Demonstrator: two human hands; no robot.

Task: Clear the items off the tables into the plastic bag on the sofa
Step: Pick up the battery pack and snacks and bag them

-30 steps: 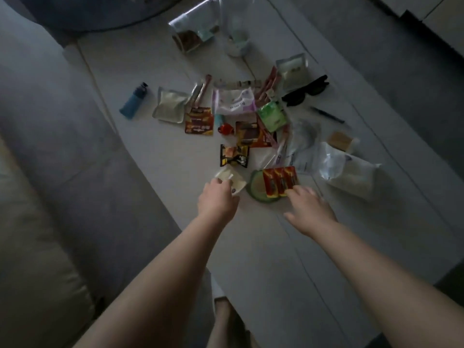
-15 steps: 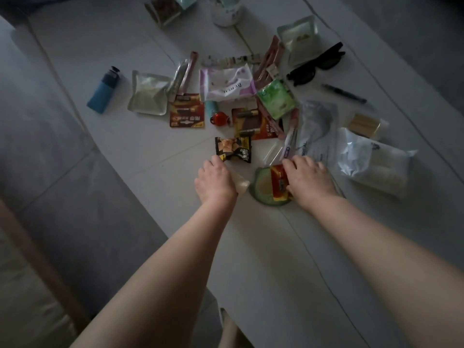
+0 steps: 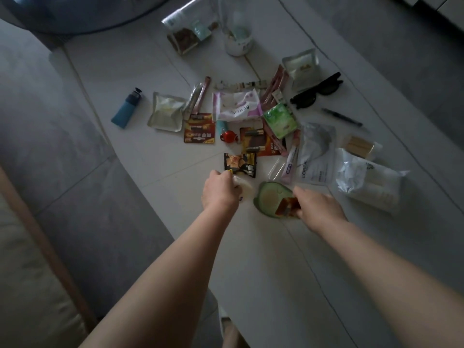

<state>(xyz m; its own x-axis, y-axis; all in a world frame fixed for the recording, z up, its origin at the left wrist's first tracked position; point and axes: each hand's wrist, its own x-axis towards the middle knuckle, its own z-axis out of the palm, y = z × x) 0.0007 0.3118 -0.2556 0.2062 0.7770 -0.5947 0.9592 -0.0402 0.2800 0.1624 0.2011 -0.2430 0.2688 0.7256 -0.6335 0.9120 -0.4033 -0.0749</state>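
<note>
Two hands now clamped on things: left hand point(image 3: 221, 190) curled round a pale wrapper point(image 3: 242, 184), right hand point(image 3: 317, 208) lifting a red pack point(image 3: 285, 208) off the green disc point(image 3: 267, 199), first pickups only; table point(image 3: 263, 272) mostly uncleared, bag unseen.

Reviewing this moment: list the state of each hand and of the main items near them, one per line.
left hand: curled round a pale small packet
right hand: gripping a red packet, lifted at a tilt
green avocado-shaped item: flat on the table
black snack packet: lying flat, untouched
sunglasses: folded, on the table
blue tube: capped, lying down
</note>
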